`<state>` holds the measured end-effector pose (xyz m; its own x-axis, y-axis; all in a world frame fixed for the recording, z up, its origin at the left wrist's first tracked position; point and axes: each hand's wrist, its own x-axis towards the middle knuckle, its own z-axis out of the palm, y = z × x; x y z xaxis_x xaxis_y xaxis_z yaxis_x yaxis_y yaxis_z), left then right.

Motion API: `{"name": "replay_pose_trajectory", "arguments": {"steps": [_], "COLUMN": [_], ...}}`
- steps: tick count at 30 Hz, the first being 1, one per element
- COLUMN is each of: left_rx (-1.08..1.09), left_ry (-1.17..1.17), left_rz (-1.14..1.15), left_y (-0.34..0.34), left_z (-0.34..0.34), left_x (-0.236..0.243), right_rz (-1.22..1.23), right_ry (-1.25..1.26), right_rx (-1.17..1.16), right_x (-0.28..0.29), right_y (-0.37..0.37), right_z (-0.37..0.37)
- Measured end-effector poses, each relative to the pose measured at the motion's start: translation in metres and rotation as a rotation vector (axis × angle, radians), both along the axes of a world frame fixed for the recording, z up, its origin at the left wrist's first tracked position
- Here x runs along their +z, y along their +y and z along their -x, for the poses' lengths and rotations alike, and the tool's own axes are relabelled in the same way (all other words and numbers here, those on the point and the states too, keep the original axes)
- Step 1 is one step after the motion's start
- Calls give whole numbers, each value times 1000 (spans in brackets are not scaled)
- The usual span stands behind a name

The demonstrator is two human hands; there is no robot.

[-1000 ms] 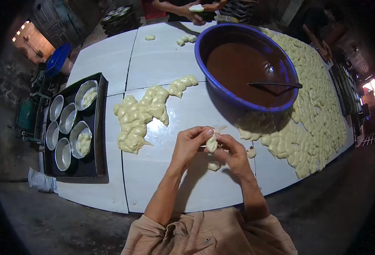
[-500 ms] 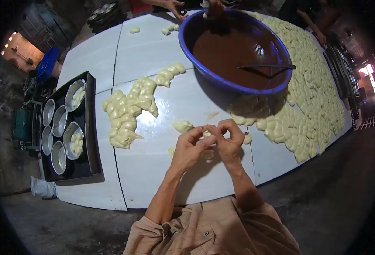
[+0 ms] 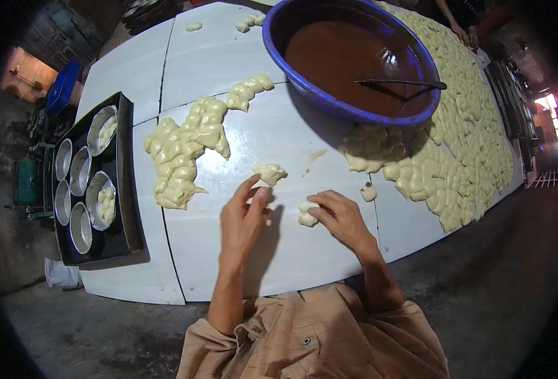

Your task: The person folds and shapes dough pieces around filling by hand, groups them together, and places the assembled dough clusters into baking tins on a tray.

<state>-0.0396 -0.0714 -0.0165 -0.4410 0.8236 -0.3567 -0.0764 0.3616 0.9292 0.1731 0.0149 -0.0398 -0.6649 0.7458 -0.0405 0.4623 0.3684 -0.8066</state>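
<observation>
Right hand [image 3: 344, 218] pinches dough lump [image 3: 305, 217] over white tabletop [image 3: 320, 259]; left hand [image 3: 240, 221], fingers parted, nearest second dough piece [image 3: 272, 174]. Light fingertip pressure probably best, lest dough tear.

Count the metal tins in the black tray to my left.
6: a far left tin, near left tin, far middle tin, near middle tin, far right tin and near right tin, the last two holding dough pieces. None seems hidden in the tray.
</observation>
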Motion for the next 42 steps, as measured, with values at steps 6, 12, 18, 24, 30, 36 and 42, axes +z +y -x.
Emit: {"name": "replay_pose_trajectory", "arguments": {"steps": [6, 12, 18, 24, 30, 36, 42], "left_rx": [82, 93, -176, -150, -208, -146, 40], "left_ry": [169, 261, 115, -141, -127, -172, -411], "left_rz": [86, -82, -117, -47, -112, -102, -94], "left_y": [-28, -25, 4, -1, -14, -20, -29], "left_z": [27, 20, 27, 18, 24, 27, 20], "left_x": [-2, -18, 0, 8, 2, 8, -5], "right_rz": [-184, -391, 504, 904, 834, 748, 571], "right_ry": [-26, -102, 190, 373, 291, 96, 196], "right_rx": [-158, 191, 63, -32, 130, 57, 96], "right_x": [19, -6, 25, 31, 20, 44, 21], "right_y": [9, 33, 35, 16, 9, 7, -6], "right_z": [38, 104, 87, 81, 82, 80, 79]}}
